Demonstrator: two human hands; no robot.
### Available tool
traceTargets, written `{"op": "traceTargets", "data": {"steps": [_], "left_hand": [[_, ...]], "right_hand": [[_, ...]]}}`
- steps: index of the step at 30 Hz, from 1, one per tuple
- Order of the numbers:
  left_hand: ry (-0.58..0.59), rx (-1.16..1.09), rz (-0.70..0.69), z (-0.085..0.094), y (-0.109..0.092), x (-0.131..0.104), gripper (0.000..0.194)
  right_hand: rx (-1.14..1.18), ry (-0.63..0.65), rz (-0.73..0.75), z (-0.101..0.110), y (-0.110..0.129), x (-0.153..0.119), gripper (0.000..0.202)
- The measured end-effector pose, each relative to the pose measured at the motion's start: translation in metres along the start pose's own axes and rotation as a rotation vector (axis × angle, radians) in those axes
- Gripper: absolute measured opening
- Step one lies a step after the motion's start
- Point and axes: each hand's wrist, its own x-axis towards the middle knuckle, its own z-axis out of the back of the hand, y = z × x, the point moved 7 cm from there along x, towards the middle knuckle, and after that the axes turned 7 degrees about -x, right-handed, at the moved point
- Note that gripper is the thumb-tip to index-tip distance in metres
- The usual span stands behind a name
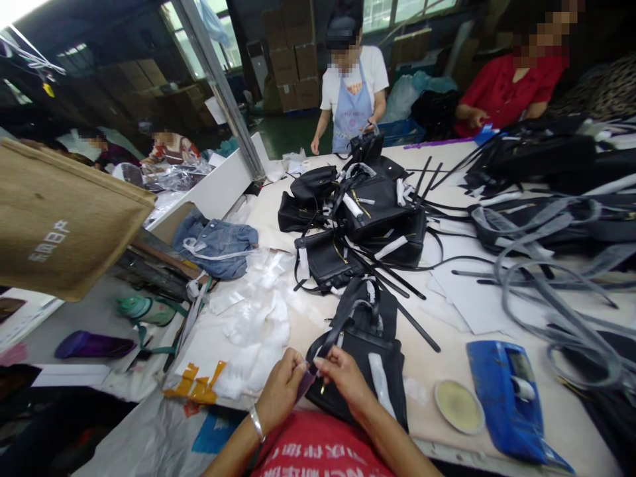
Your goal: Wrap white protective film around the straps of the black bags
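A black bag [358, 358] lies on the table right in front of me, with white wrapping on its zip and handle. My left hand [285, 384], wearing a silver bangle, pinches the end of a dark strap [330, 338] of this bag. A strip of thin, clear-looking film [305, 381] hangs below those fingers. Close beside it, my right hand [345, 374] is closed on the same strap, thumb and fingertips together. Exactly where film and strap meet is hidden by my fingers. Crumpled white wrapping sheets [256, 331] lie left of my hands.
More black bags [377, 205] are piled ahead, their straps sprawling across the table. A blue holder [507, 391] and a round dish [460, 405] sit at right. Folded denim [216, 242] lies at left near a metal post [218, 86]. Two co-workers [355, 86] are across the table.
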Motion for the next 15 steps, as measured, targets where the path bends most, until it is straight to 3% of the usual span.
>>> {"op": "traceTargets", "data": {"steps": [3,8,11,15], "left_hand": [[-0.007,0.048,-0.016,-0.001,0.001,0.002,0.019],[0.043,0.037,0.009,-0.004,0.002,0.0,0.022],[0.032,0.024,0.001,-0.002,0.0,0.001,0.022],[0.029,0.048,0.004,-0.004,0.001,0.002,0.021]], "right_hand": [[0.011,0.05,-0.023,-0.01,-0.003,-0.003,0.037],[0.152,-0.048,-0.079,0.012,0.0,0.014,0.036],[0.166,-0.083,-0.064,0.013,-0.005,0.012,0.036],[0.066,0.048,-0.085,-0.006,-0.012,-0.003,0.04]]}}
